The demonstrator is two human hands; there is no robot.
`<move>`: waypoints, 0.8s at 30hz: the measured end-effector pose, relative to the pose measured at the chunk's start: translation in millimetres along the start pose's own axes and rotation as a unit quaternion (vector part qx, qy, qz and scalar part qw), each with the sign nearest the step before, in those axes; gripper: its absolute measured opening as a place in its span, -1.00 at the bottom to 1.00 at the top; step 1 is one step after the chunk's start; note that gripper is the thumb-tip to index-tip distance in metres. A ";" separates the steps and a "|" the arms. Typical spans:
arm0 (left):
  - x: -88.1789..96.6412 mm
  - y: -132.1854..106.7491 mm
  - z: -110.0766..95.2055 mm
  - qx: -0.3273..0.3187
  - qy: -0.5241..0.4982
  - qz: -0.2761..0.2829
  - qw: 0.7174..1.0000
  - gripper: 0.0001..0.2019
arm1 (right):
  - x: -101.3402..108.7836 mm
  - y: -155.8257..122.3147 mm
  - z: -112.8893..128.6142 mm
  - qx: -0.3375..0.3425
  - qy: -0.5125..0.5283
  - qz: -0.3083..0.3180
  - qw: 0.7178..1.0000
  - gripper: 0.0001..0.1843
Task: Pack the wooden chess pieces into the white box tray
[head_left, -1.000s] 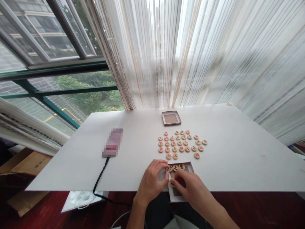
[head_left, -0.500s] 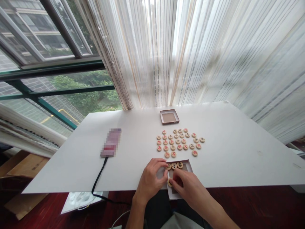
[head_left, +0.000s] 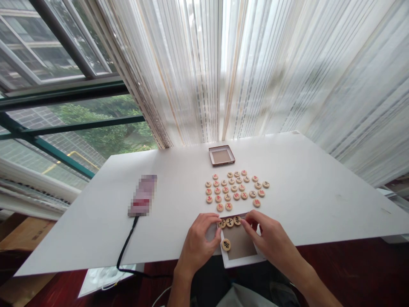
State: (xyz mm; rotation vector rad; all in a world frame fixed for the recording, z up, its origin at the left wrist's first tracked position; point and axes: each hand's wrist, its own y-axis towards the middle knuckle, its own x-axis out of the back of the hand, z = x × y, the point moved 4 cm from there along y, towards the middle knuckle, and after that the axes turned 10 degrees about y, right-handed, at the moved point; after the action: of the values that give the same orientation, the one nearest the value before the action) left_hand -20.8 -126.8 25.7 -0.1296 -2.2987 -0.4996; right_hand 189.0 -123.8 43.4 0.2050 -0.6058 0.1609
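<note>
A shallow open box (head_left: 243,262) lies at the table's near edge between my hands. Along its far side sits a row of wooden Chinese chess pieces with black characters, among them a middle piece (head_left: 229,222) and a right-hand piece (head_left: 237,220). A separate black-character piece (head_left: 226,244) rests by the box's left wall. My left hand (head_left: 202,236) curls round the box's left edge, thumb on the wall and fingertips by the leftmost piece (head_left: 223,223). My right hand (head_left: 266,234) has thumb and forefinger drawn together beside the right-hand piece; anything between them is hidden.
Rows of loose red and black chess pieces (head_left: 226,189) spread beyond the box. A shallow brown-rimmed tray or lid (head_left: 221,163) stands farther back. A blurred-out phone-like object (head_left: 143,195) with a black cable (head_left: 128,236) lies to the left. Curtains (head_left: 198,76) hang behind the white table.
My right hand has moved right, from over the lone piece to the row's right end, uncovering that piece. My left hand stays at the box's left edge. The camera view has shifted slightly.
</note>
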 end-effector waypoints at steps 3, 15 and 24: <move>-0.7 -0.2 0.6 0.003 -0.003 0.003 1.000 -0.73 | 20.1 7.1 -13.8 0.003 -0.024 -0.040 0.999 -0.75; -0.4 -0.5 1.4 0.005 0.012 0.009 1.000 -0.76 | 64.9 27.3 -49.5 0.023 -0.041 -0.148 0.988 -0.69; -1.4 -0.3 2.3 0.008 0.009 0.010 1.000 -0.74 | 67.0 62.4 -56.8 0.069 -0.049 -0.105 0.991 -0.75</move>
State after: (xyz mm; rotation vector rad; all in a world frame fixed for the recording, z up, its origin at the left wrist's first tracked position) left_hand -21.4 -126.0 23.1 -0.1398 -2.2811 -0.4690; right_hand 261.3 -44.0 45.5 0.4103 -0.6674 -0.0111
